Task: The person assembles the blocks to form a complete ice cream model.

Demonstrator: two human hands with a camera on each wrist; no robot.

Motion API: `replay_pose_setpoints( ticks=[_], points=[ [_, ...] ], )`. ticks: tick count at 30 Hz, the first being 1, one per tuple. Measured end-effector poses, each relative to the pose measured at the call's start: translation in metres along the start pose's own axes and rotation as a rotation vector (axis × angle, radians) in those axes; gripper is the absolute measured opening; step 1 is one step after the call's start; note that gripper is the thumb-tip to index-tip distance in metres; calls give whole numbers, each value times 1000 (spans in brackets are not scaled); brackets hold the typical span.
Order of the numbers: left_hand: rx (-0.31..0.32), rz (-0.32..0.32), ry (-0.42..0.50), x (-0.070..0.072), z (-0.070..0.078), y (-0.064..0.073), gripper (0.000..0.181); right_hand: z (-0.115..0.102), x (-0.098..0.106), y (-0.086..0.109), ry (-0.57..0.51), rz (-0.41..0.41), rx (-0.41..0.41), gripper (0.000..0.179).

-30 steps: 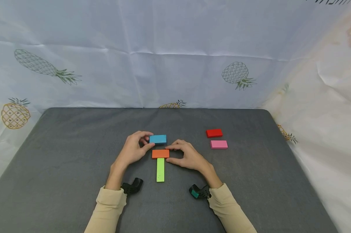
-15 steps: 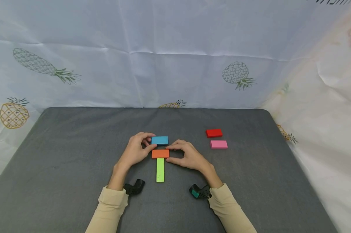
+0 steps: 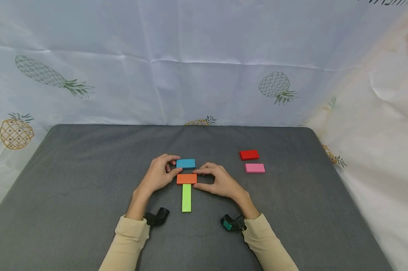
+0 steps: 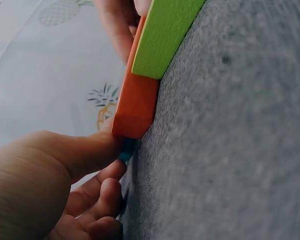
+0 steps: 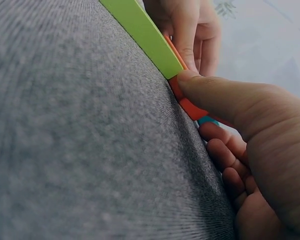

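A blue block lies crosswise on the table, and my left hand pinches its left end between thumb and fingers. Just nearer to me is an orange block, parallel to the blue one with a narrow gap between. My right hand grips the orange block's right end, thumb on the near side and fingers on the far side, as the right wrist view also shows. A lime green block points toward me, its far end meeting the middle of the orange block's near side. In the left wrist view the blue block is mostly hidden.
A red block and a pink block lie apart to the right on the grey table. Behind the table hangs a white cloth with pineapple prints.
My left hand has moved the blue block slightly right and toward me, so it sits closer to the orange block. The right hand and the other blocks have stayed in place.
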State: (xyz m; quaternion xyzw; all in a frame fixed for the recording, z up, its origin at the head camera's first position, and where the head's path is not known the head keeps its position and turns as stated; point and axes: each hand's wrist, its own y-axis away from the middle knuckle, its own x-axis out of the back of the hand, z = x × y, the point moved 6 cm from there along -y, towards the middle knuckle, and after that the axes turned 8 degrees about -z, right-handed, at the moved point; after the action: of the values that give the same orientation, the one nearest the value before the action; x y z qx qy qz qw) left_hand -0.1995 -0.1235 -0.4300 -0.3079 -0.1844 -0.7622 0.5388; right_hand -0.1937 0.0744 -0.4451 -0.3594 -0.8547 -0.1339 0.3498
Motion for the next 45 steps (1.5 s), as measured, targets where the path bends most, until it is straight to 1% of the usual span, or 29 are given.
replay_pose_setpoints(
  ticks=[6, 9, 13, 21, 29, 32, 35, 39, 45],
  points=[
    [3, -54, 39, 2, -5, 2, 40, 1, 1, 2, -17, 4, 6, 43],
    [3, -69, 59, 4, -8, 3, 39, 1, 3, 3, -29, 12, 17, 43],
    [1, -66, 60, 6, -9, 4, 37, 1, 4, 3, -30, 20, 30, 41],
    [17, -56, 50, 5, -8, 4, 33, 3, 4, 3, -32, 19, 21, 39],
    [-1, -78, 45, 4, -4, 3, 33, 2, 5, 4, -39, 30, 20, 38],
    [-7, -87, 45, 4, -4, 3, 32, 3, 6, 4, -35, 36, 5, 37],
    [-6, -106, 48, 5, -5, 3, 31, 4, 6, 4, -28, 42, -11, 36],
    [6, -129, 53, 6, -6, 3, 30, 3, 7, 4, -22, 50, -5, 35],
    [-1, -144, 51, 7, -6, 4, 29, 4, 7, 3, -23, 49, -14, 35]
  ],
)
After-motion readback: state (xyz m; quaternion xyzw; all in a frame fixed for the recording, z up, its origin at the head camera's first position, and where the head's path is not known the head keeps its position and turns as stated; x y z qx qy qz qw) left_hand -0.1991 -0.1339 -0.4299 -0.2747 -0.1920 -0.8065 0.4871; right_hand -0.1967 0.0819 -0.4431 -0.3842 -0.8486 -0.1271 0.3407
